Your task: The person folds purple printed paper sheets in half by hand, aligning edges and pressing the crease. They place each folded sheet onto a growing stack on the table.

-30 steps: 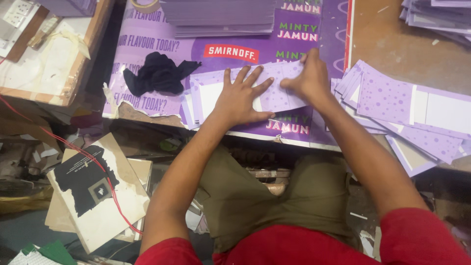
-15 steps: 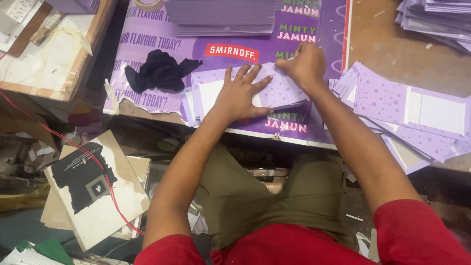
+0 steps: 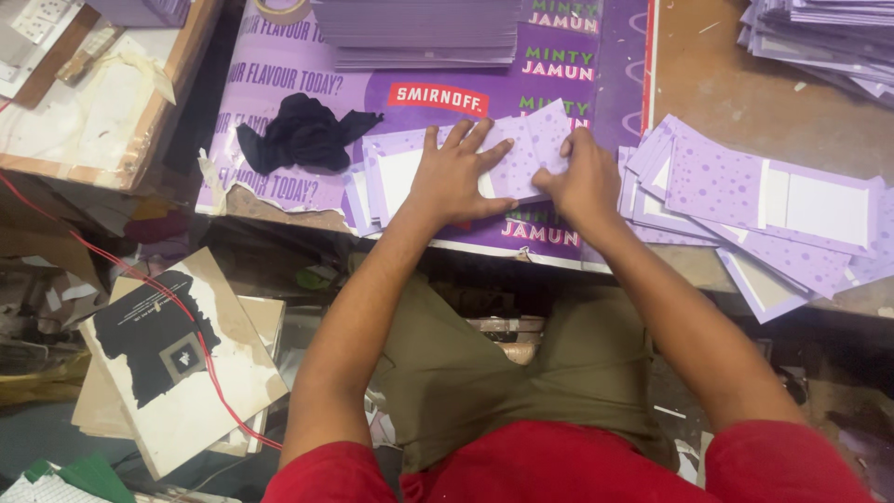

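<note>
Where hands [image 3: 517, 177] press, flat dotted lilac card [image 3: 521, 149], seemingly matte.

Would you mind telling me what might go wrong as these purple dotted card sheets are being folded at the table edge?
1. The left hand lies flat on the purple card sheet while the right hand folds its flap; if the sheet slips, the crease may run crooked.
2. The loose card pile overhangs the table edge, so the right forearm might knock some sheets off.
3. The black cloth lies close to the sheets underneath and might snag them.
</note>
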